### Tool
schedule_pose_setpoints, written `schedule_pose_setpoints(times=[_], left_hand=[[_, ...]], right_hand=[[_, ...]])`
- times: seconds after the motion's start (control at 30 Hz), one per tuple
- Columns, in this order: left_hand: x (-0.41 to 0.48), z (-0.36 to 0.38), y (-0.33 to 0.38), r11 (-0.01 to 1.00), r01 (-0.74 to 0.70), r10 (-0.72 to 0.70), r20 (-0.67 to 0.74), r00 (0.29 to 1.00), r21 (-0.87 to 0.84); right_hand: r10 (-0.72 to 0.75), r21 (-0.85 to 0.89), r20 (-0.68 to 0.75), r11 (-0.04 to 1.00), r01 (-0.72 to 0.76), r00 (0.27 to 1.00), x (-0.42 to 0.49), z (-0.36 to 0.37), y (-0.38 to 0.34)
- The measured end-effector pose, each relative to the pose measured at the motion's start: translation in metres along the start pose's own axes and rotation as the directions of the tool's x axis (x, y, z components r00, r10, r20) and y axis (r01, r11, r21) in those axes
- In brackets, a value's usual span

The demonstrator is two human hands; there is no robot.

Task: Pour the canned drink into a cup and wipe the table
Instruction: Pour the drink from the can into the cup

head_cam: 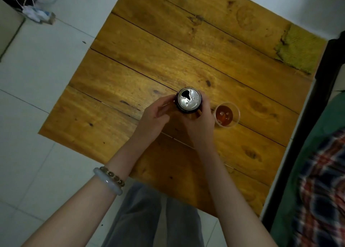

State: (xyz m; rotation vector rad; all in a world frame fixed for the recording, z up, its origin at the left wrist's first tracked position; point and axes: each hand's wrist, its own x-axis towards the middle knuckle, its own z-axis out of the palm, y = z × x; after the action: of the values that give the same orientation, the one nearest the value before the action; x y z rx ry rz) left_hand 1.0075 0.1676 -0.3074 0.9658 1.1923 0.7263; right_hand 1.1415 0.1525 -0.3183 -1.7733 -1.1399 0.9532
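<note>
A dark drink can (189, 99) with a silver top stands upright over the wooden table (130, 63), its mouth open. My right hand (200, 124) grips its right side. My left hand (155, 119) curls round its left side, fingers touching the can. Just right of the can stands a clear plastic cup (226, 114) holding amber drink with a few bubbles. A yellow-green cloth (296, 50) lies at the table's far right corner.
White tiled floor surrounds the table. A white power strip with cables (34, 13) lies on the floor at far left. A dark bed frame (315, 106) and green and plaid bedding (321, 181) run along the right side. My grey-trousered legs (149, 218) are below.
</note>
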Motion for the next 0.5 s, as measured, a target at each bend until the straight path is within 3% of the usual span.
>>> schedule_pose_setpoints(times=[0.27, 0.5], left_hand=[[0.002, -0.001, -0.001, 1.000, 0.001, -0.002, 0.021, 1.000, 0.021], [0.008, 0.006, -0.010, 0.972, -0.071, 0.073, -0.001, 0.997, 0.224]], right_hand=[[-0.002, -0.028, 0.021, 1.000, 0.002, 1.000, 0.002, -0.001, 0.006], [-0.018, -0.031, 0.124, 0.999, 0.022, 0.992, 0.000, -0.008, 0.016]])
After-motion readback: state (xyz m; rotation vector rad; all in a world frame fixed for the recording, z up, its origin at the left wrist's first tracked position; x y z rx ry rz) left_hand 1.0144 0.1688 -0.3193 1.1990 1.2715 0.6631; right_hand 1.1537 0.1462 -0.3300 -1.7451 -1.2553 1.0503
